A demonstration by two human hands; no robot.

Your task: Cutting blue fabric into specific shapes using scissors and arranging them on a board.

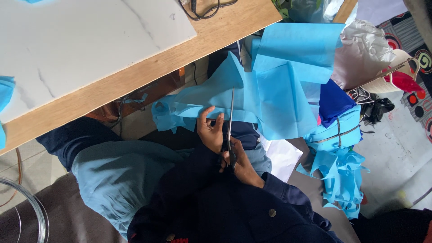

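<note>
I see my right hand [238, 162] clamped on scissors [231, 126] cutting blue fabric [274, 96]; my left hand [209, 130] pinches the fabric's edge beside the blades, below the table edge [148, 67].

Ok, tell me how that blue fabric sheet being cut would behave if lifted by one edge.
The blue fabric sheet would probably flop and fold: it already drapes and creases across the lap. It looks thin, so likely light. The left hand pinches it beside the scissors, which suggests it shifts easily unless held.

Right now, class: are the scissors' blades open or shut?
Shut, or nearly so: the scissors show as one thin line across the blue fabric, held by the right hand.
</note>
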